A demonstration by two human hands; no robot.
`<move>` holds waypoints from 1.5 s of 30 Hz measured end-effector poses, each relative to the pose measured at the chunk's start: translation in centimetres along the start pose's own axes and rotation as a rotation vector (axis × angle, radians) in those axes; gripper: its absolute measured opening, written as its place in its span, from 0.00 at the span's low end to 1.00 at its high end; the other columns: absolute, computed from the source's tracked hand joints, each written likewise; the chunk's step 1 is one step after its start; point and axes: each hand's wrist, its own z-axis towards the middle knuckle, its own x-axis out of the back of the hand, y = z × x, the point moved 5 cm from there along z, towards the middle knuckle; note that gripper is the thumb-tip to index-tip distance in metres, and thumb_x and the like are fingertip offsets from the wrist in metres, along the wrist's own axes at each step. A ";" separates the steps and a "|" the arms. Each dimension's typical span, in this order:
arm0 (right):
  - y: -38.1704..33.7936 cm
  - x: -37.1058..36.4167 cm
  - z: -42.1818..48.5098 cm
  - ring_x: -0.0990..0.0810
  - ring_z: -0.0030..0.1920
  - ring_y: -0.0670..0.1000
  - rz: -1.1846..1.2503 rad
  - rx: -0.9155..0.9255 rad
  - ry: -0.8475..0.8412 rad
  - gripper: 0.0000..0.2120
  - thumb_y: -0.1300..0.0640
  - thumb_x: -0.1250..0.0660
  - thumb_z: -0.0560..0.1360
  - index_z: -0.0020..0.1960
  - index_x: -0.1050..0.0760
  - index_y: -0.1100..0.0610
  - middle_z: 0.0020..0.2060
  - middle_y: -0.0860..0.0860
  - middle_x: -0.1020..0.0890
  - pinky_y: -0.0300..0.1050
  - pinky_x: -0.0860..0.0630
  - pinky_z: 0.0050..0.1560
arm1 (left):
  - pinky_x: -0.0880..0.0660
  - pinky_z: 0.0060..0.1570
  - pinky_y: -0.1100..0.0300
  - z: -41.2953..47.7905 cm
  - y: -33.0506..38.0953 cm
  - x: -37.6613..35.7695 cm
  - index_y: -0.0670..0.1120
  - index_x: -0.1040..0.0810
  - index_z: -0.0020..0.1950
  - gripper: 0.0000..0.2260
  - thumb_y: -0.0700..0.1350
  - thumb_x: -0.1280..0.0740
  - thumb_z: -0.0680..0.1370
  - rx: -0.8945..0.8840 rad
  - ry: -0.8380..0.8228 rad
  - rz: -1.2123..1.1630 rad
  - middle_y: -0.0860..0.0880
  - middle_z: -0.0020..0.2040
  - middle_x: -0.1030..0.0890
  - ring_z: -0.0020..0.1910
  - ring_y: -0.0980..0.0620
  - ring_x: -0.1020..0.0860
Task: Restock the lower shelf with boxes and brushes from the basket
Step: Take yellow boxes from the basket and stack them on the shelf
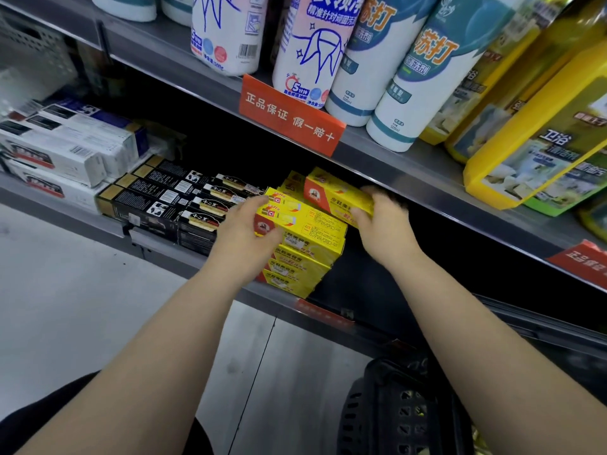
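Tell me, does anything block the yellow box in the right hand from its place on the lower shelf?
Nothing visible does. The right hand holds the yellow box just above the yellow stack, which the left hand steadies.

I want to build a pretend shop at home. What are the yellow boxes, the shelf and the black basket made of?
The yellow boxes look like thin printed cardboard: sharp folded edges, slightly glossy print. The shelf seems to be grey painted metal, smooth with a dull sheen along its thin front lip. The black basket looks like moulded plastic, with a regular grid of holes, though it is dim down there.
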 end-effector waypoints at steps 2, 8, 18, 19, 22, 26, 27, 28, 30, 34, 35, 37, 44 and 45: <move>-0.7 -1.1 1.5 0.27 0.62 0.59 0.067 0.003 -0.054 0.21 0.52 0.39 0.79 0.71 0.36 0.53 0.62 0.57 0.24 0.53 0.31 0.64 | 0.35 0.65 0.56 0.1 -0.2 -0.8 0.55 0.35 0.72 0.25 0.47 0.33 0.76 0.012 -0.068 0.054 0.47 0.74 0.41 0.70 0.47 0.36; -1.3 -5.0 3.3 0.24 0.59 0.55 0.313 -0.039 -0.321 0.19 0.52 0.39 0.79 0.70 0.34 0.49 0.63 0.54 0.25 0.52 0.26 0.60 | 0.37 0.55 0.61 -0.1 -0.8 -2.0 0.59 0.40 0.74 0.28 0.50 0.34 0.77 0.121 -0.176 0.055 0.46 0.76 0.50 0.65 0.46 0.32; 0.6 -5.6 2.9 0.23 0.54 0.48 0.462 -0.068 -0.426 0.24 0.49 0.34 0.76 0.70 0.35 0.49 0.58 0.49 0.24 0.40 0.26 0.53 | 0.33 0.51 0.60 0.2 -1.0 -2.0 0.59 0.39 0.73 0.26 0.48 0.34 0.77 0.133 -0.162 -0.040 0.46 0.74 0.45 0.55 0.50 0.32; 0.5 -5.6 2.9 0.23 0.53 0.48 0.466 -0.068 -0.427 0.24 0.49 0.35 0.76 0.70 0.35 0.49 0.57 0.49 0.24 0.39 0.26 0.51 | 0.33 0.50 0.60 0.2 -1.0 -2.0 0.59 0.39 0.73 0.26 0.48 0.34 0.77 0.132 -0.160 -0.041 0.46 0.74 0.46 0.55 0.50 0.32; 0.5 -5.6 2.9 0.23 0.51 0.45 0.473 -0.069 -0.428 0.23 0.50 0.36 0.77 0.70 0.36 0.49 0.56 0.48 0.24 0.35 0.27 0.47 | 0.33 0.51 0.61 0.3 -1.0 -2.1 0.59 0.39 0.73 0.26 0.48 0.34 0.77 0.132 -0.154 -0.046 0.46 0.75 0.46 0.56 0.50 0.31; 0.3 -5.8 2.8 0.24 0.46 0.41 0.472 -0.068 -0.417 0.25 0.51 0.36 0.77 0.72 0.38 0.50 0.57 0.49 0.25 0.27 0.28 0.40 | 0.32 0.51 0.61 0.3 -1.0 -2.1 0.59 0.39 0.73 0.26 0.48 0.34 0.77 0.142 -0.147 -0.047 0.46 0.75 0.46 0.56 0.50 0.31; 0.3 -5.8 2.8 0.23 0.48 0.43 0.468 -0.069 -0.411 0.25 0.51 0.36 0.78 0.73 0.38 0.50 0.59 0.50 0.24 0.29 0.27 0.42 | 0.32 0.52 0.61 0.3 -1.0 -2.1 0.59 0.40 0.73 0.27 0.48 0.34 0.77 0.144 -0.146 -0.044 0.46 0.76 0.46 0.58 0.49 0.30; 0.3 -5.8 2.8 0.23 0.52 0.46 0.455 -0.074 -0.403 0.26 0.51 0.36 0.77 0.73 0.39 0.51 0.61 0.51 0.25 0.34 0.25 0.47 | 0.32 0.52 0.61 0.3 -1.0 -2.1 0.59 0.40 0.74 0.27 0.48 0.34 0.77 0.146 -0.145 -0.039 0.46 0.76 0.46 0.60 0.47 0.29; 0.4 -5.6 2.8 0.25 0.61 0.52 0.389 -0.092 -0.373 0.29 0.48 0.36 0.77 0.74 0.42 0.53 0.66 0.54 0.28 0.46 0.26 0.60 | 0.32 0.53 0.60 0.2 -0.8 -2.0 0.57 0.42 0.75 0.28 0.48 0.34 0.77 0.155 -0.136 -0.017 0.46 0.76 0.47 0.64 0.45 0.30; 0.4 -4.4 1.6 0.32 0.68 0.57 0.236 -0.147 -0.359 0.34 0.42 0.38 0.76 0.75 0.45 0.56 0.71 0.57 0.35 0.52 0.33 0.68 | 0.30 0.60 0.55 -0.2 0.1 -1.2 0.52 0.41 0.75 0.28 0.47 0.35 0.77 0.145 -0.058 0.033 0.45 0.74 0.45 0.65 0.42 0.31; 0.3 -3.7 0.9 0.32 0.68 0.57 0.223 -0.134 -0.362 0.33 0.42 0.38 0.76 0.75 0.43 0.55 0.71 0.56 0.35 0.49 0.33 0.67 | 0.29 0.60 0.53 -0.4 0.8 -1.1 0.51 0.39 0.74 0.27 0.47 0.35 0.77 0.110 -0.040 0.044 0.45 0.73 0.42 0.63 0.43 0.30; 0.0 -1.9 -1.0 0.30 0.66 0.55 0.190 -0.075 -0.364 0.27 0.45 0.35 0.75 0.71 0.36 0.53 0.69 0.55 0.32 0.44 0.32 0.61 | 0.29 0.56 0.55 -1.0 2.6 -1.2 0.51 0.34 0.72 0.24 0.46 0.34 0.76 -0.001 -0.037 0.050 0.48 0.66 0.33 0.56 0.49 0.27; 2.1 5.7 -9.9 0.19 0.47 0.51 0.416 0.017 -0.276 0.05 0.61 0.31 0.74 0.47 0.22 0.52 0.44 0.48 0.18 0.44 0.23 0.53 | 0.27 0.59 0.59 -7.0 8.7 -6.8 0.49 0.23 0.55 0.09 0.41 0.33 0.76 -0.254 -0.422 -0.114 0.54 0.51 0.19 0.53 0.60 0.23; 2.9 6.6 -11.2 0.18 0.46 0.52 0.436 0.004 -0.259 0.06 0.62 0.31 0.74 0.45 0.22 0.51 0.42 0.48 0.18 0.46 0.23 0.53 | 0.27 0.59 0.60 -8.0 9.4 -7.6 0.50 0.23 0.55 0.09 0.41 0.33 0.75 -0.302 -0.457 -0.101 0.55 0.50 0.19 0.53 0.61 0.23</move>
